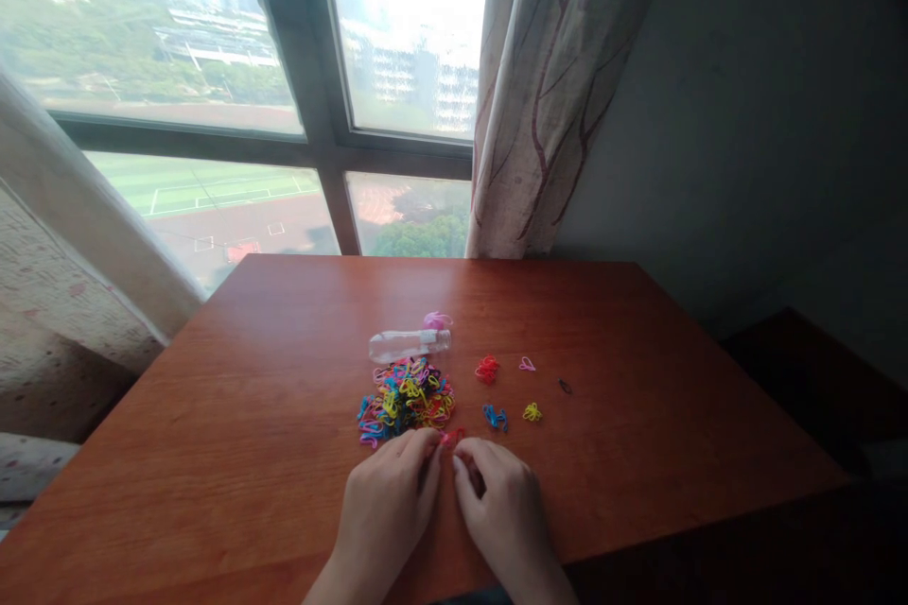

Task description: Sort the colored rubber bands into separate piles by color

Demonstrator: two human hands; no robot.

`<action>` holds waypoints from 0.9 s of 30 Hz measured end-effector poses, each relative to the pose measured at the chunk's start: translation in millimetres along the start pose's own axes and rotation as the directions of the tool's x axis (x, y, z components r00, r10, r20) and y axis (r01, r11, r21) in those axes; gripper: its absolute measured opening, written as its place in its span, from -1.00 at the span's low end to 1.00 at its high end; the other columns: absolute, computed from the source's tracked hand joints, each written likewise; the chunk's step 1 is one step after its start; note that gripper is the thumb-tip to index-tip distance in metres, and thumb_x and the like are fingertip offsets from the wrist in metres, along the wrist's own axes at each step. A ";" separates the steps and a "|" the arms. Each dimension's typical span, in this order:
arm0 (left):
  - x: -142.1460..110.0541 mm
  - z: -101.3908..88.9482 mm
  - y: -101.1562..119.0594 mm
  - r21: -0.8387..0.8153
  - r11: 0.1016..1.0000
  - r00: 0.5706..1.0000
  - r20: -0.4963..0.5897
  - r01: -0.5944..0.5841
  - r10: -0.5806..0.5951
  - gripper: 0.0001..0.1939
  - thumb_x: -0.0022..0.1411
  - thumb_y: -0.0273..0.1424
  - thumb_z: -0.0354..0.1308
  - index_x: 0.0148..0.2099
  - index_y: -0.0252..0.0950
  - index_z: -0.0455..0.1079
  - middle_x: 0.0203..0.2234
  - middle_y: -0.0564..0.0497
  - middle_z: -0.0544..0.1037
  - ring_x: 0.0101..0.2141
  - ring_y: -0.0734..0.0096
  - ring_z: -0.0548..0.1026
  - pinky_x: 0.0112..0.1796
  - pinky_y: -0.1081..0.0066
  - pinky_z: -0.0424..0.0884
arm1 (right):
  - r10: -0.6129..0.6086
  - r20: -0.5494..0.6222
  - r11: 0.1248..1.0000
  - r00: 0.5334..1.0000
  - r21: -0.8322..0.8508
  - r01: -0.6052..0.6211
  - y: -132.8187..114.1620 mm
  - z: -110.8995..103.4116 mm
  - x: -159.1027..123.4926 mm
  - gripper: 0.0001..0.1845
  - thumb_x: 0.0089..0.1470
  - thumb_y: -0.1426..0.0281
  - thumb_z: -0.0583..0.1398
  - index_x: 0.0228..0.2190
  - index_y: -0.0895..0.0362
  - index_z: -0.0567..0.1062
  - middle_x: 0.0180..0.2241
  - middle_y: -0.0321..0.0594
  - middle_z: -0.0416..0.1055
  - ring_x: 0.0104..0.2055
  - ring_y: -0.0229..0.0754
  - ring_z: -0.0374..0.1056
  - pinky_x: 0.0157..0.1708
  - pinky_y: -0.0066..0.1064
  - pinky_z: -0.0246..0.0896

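My left hand and my right hand are close together near the front of the table, fingers pinched. Between their fingertips are red and pink rubber bands, partly hidden by the fingers. Just beyond my left hand lies a mixed pile of coloured rubber bands in yellow, blue, pink, red and dark shades. To the right sit small separate groups: red bands, blue bands and yellow bands. A pink band and a black band lie apart from them.
A clear plastic bottle lies on its side behind the pile, with a pink bundle by its neck. Everything rests on a brown wooden table. A window and curtain stand beyond its far edge.
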State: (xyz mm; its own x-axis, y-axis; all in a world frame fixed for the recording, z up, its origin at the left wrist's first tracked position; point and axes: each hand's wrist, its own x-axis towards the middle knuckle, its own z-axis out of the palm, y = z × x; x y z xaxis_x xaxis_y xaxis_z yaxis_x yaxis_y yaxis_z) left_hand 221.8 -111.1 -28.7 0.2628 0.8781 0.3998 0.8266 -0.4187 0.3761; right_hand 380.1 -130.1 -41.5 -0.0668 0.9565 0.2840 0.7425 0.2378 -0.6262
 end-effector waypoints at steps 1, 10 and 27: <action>-0.2 -1.0 0.2 -0.010 1.000 1.000 -0.019 -0.003 0.003 -0.82 0.36 -0.39 -0.02 -0.19 -0.20 0.42 -0.34 0.06 0.64 -0.37 0.33 0.61 -0.36 0.40 0.43 | 0.001 0.000 1.000 1.000 -0.002 -0.001 0.5 0.3 -0.1 -0.82 0.16 0.52 0.10 -0.36 0.05 0.47 -0.43 -0.34 0.48 -0.40 -0.20 0.39 -0.37 -0.44 0.03; 46.3 -22.8 12.2 0.070 0.997 0.993 0.112 -0.044 0.036 -0.80 0.36 -0.39 -0.04 -0.25 -0.20 0.41 -0.39 0.04 0.61 -0.41 0.32 0.57 -0.44 0.43 0.31 | -0.035 -0.015 0.999 0.999 -0.018 0.035 -1.1 -2.1 2.0 -0.82 0.14 0.51 0.09 -0.41 0.07 0.46 -0.48 -0.33 0.47 -0.43 -0.24 0.40 -0.41 -0.48 0.05; 138.4 7.9 25.7 0.106 0.980 0.903 0.415 -0.167 0.109 -0.83 0.25 -0.49 0.02 -0.27 -0.28 0.45 -0.37 -0.09 0.60 -0.34 0.22 0.58 -0.38 0.40 0.35 | 0.000 0.001 1.000 1.000 0.013 0.000 1.8 3.3 0.5 -0.80 0.10 0.54 0.07 -0.41 0.06 0.46 -0.48 -0.32 0.46 -0.44 -0.20 0.39 -0.42 -0.44 0.04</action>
State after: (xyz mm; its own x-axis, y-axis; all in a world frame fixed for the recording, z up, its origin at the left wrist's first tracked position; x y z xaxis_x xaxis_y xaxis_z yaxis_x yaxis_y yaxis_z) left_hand 283.3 1.5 29.6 0.5338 0.8438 0.0548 0.8193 -0.5321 0.2135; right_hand 379.2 -128.6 -44.9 -0.0673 0.9567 0.2830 0.7336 0.2397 -0.6359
